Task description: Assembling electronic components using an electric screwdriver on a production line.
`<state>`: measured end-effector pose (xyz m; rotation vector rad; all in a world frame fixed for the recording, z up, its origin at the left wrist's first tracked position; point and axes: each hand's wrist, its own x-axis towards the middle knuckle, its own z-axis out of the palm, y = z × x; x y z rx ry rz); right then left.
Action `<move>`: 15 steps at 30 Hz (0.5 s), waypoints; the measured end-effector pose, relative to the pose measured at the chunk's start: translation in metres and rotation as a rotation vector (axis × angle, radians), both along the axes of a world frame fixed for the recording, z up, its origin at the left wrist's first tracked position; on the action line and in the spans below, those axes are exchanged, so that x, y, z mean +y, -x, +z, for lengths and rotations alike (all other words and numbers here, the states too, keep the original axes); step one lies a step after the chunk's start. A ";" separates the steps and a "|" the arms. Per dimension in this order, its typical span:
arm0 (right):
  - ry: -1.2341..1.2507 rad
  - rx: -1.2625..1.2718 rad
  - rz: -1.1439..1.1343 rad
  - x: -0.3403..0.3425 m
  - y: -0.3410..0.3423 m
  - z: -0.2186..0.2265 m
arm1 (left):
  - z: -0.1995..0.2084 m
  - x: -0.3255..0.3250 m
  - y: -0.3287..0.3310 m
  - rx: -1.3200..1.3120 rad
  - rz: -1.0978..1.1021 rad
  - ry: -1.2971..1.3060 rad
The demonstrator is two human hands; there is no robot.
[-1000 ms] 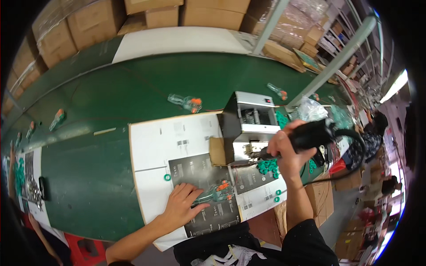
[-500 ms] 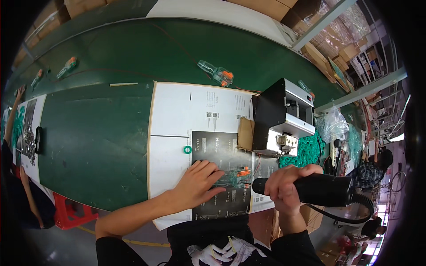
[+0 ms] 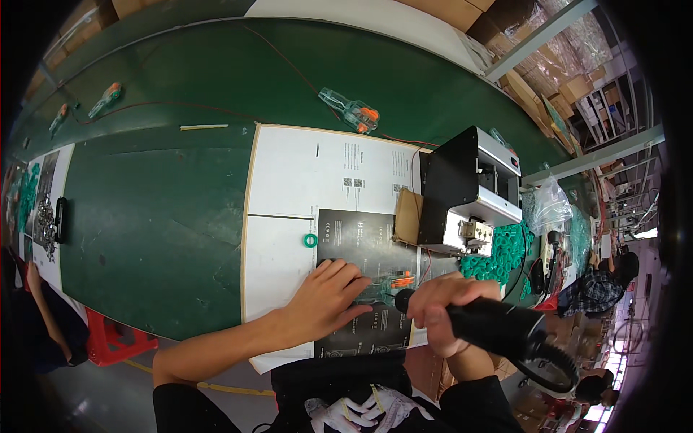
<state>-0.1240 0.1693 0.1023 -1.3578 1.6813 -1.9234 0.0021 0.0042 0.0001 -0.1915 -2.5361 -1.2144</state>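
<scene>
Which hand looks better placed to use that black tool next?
Probably the right hand: it grips the black tool, tip aimed at the clear green piece with orange parts. The left hand is at that piece's opposite end.

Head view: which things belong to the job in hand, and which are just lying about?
In the job, it seems:
casing, steadied by the left hand
driver, in the right hand, pointing at the casing
dark sheet, beneath the casing
machine, probably, being close by

Apparently lying about:
plastic bag
red stool
cardboard boxes
green rings, untouched, role unclear
</scene>
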 end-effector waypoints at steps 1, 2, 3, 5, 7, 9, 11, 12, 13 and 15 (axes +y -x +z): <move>-0.014 0.023 0.018 -0.002 0.001 0.000 | 0.000 0.000 0.000 -0.004 0.004 0.001; -0.028 0.046 0.036 -0.004 0.001 0.001 | 0.000 0.000 -0.001 -0.007 0.008 0.002; -0.041 0.070 0.054 -0.006 0.002 0.002 | 0.001 0.001 -0.001 -0.010 0.012 0.004; -0.068 0.123 0.085 -0.007 0.002 0.004 | 0.001 0.001 0.000 -0.007 0.013 -0.001; -0.071 0.143 0.070 -0.006 0.003 0.000 | 0.001 0.002 0.002 -0.002 0.017 -0.013; -0.079 0.174 0.053 -0.004 0.003 -0.005 | 0.003 0.000 0.000 -0.010 0.007 0.000; -0.078 0.197 0.029 -0.010 0.001 -0.004 | 0.005 0.000 0.001 -0.033 -0.004 0.016; -0.079 0.207 0.019 -0.012 -0.002 -0.004 | 0.005 0.000 0.001 -0.022 -0.019 0.015; -0.079 0.216 0.009 -0.011 -0.002 -0.002 | 0.005 0.000 0.001 -0.019 -0.011 0.024; -0.121 0.125 -0.011 0.021 0.014 -0.015 | 0.005 0.001 0.003 -0.013 0.007 0.044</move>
